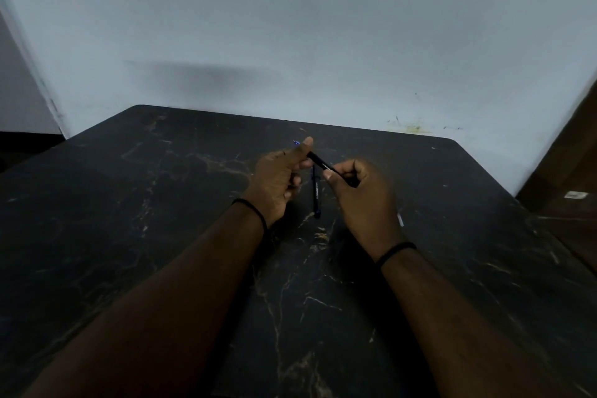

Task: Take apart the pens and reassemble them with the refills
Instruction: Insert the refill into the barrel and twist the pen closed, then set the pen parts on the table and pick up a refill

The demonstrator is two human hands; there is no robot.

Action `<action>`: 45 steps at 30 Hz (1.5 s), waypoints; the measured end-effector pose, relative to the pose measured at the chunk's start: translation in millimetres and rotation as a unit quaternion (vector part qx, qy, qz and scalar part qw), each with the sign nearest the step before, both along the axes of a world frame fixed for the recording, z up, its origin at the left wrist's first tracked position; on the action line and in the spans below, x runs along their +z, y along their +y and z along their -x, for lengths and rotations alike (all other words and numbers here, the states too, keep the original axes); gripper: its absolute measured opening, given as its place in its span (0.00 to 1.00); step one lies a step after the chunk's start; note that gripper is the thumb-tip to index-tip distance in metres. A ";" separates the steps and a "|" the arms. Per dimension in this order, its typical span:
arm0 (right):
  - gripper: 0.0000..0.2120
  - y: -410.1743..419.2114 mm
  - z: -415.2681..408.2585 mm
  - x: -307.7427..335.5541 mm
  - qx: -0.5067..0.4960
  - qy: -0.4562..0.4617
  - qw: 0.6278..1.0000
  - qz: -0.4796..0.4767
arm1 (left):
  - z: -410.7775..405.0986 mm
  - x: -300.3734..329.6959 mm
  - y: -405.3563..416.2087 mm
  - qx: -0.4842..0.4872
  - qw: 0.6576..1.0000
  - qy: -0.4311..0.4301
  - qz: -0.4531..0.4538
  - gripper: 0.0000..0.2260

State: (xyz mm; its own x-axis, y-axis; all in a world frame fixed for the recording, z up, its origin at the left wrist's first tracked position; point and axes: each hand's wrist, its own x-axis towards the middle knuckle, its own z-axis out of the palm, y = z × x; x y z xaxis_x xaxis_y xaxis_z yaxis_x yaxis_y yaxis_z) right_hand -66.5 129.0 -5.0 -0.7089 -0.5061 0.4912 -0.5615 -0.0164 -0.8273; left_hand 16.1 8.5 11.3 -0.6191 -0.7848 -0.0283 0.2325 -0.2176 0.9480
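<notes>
Both my hands hold one black pen [319, 162] in the air above the dark marble table [161, 236]. My left hand [278, 182] pinches its far end between thumb and fingers. My right hand [361, 197] grips the near end, fingers curled around the barrel. A small blue tip [295, 142] shows just past my left thumb. A second dark pen [316, 195] with white lettering lies flat on the table between my hands, pointing toward me. A thin pale stick, maybe a refill [400, 220], lies partly hidden behind my right hand.
The table's far edge meets a pale wall [290, 42]. A brown wooden surface [568, 171] stands at the right. The table's left corner drops off near a dark gap [19, 145].
</notes>
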 end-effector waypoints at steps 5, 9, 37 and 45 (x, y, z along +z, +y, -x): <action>0.08 -2.1 -0.7 3.6 0.007 -0.064 0.998 0.006 | -3.2 1.7 -1.9 -0.016 0.999 0.034 0.003 0.05; 0.08 -1.6 -1.3 7.3 0.019 -0.106 0.994 0.020 | -4.9 2.1 -1.6 -0.028 0.999 0.041 0.005 0.04; 0.05 1.1 -2.8 12.1 0.007 -0.238 0.968 0.079 | -18.3 5.9 -15.6 0.241 0.851 -0.209 0.417 0.26; 0.07 -4.3 -1.3 3.7 -0.023 -0.131 0.990 0.038 | -25.6 -1.5 -26.7 0.190 0.710 -0.492 0.467 0.22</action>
State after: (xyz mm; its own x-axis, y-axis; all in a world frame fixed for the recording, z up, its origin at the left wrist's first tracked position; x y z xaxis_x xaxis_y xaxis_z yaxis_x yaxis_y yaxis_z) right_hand -65.3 124.7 -1.3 -0.8386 -0.4390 0.3225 -0.3295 -0.0628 -0.9421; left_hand 41.7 -18.2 9.7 -0.3983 -0.8508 0.3427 -0.7681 0.5136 0.3824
